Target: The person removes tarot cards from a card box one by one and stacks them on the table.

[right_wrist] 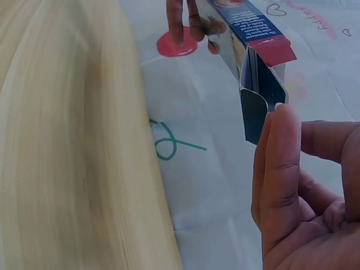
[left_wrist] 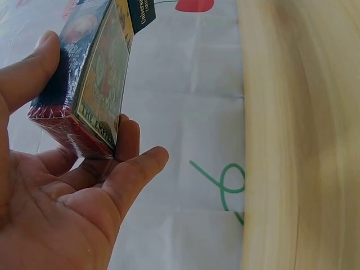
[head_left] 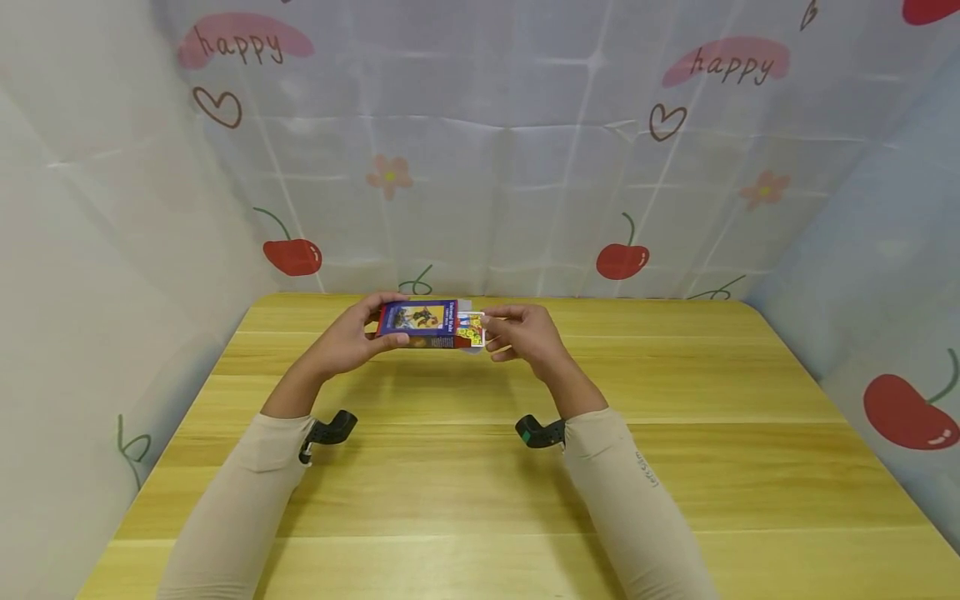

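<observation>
A blue tarot card box (head_left: 416, 319) with a picture panel is held level above the table. My left hand (head_left: 341, 337) grips its left end, thumb along the near side and fingers behind. In the left wrist view, the box (left_wrist: 84, 62) shows a red end and a card picture under shiny wrap. A few cards (head_left: 471, 328) with yellow faces and white borders stick out of the right end. My right hand (head_left: 531, 335) pinches their outer edge between thumb and fingers. The right wrist view shows this end open, a red flap (right_wrist: 274, 52) and a dark flap (right_wrist: 254, 115) folded outward.
Beneath the hands is a wooden table (head_left: 420, 483). A white curtain (head_left: 487, 208) printed with cherries and hearts hangs behind its far edge, with more sheeting at both sides. Black wrist mounts (head_left: 332, 428) stick inward from both sleeves.
</observation>
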The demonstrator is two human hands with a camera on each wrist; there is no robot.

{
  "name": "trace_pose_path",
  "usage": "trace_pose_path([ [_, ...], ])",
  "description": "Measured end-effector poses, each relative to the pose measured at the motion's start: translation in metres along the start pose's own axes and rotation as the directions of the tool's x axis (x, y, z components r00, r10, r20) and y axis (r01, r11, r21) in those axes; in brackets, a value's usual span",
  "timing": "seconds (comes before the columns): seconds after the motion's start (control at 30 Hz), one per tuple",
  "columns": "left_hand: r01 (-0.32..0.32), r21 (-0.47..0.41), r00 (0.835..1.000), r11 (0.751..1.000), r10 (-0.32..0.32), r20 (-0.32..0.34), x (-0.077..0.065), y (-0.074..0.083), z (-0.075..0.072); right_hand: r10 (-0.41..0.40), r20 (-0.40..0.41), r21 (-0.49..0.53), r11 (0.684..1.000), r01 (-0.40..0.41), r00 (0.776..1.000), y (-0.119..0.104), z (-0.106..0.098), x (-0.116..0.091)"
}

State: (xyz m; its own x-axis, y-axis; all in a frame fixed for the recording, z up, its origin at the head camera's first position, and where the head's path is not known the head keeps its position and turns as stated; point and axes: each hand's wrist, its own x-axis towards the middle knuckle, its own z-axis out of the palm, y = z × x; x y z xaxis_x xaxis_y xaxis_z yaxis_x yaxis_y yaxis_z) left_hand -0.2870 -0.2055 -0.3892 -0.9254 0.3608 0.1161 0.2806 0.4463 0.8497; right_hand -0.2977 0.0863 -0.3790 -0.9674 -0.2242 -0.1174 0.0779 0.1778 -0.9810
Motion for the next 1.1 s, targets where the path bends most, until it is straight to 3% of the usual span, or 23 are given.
trace_pose_path([
  [0.33,-0.001,0.011,1.0,1.0,0.001,0.003,-0.002,0.003,0.0,0.001,0.033,0.001,1.0,-0.001,0.999,0.001,0.001,-0.001],
  [0.73,-0.007,0.018,1.0,1.0,0.007,0.0,0.001,0.0,0.001,-0.034,-0.044,0.053,0.998,0.037,0.998,0.013,-0.014,-0.005],
  [1.1,-0.008,0.008,1.0,1.0,0.008,0.009,-0.001,0.0,0.0,-0.068,0.01,0.04,0.997,0.067,0.998,0.018,-0.021,-0.009],
])
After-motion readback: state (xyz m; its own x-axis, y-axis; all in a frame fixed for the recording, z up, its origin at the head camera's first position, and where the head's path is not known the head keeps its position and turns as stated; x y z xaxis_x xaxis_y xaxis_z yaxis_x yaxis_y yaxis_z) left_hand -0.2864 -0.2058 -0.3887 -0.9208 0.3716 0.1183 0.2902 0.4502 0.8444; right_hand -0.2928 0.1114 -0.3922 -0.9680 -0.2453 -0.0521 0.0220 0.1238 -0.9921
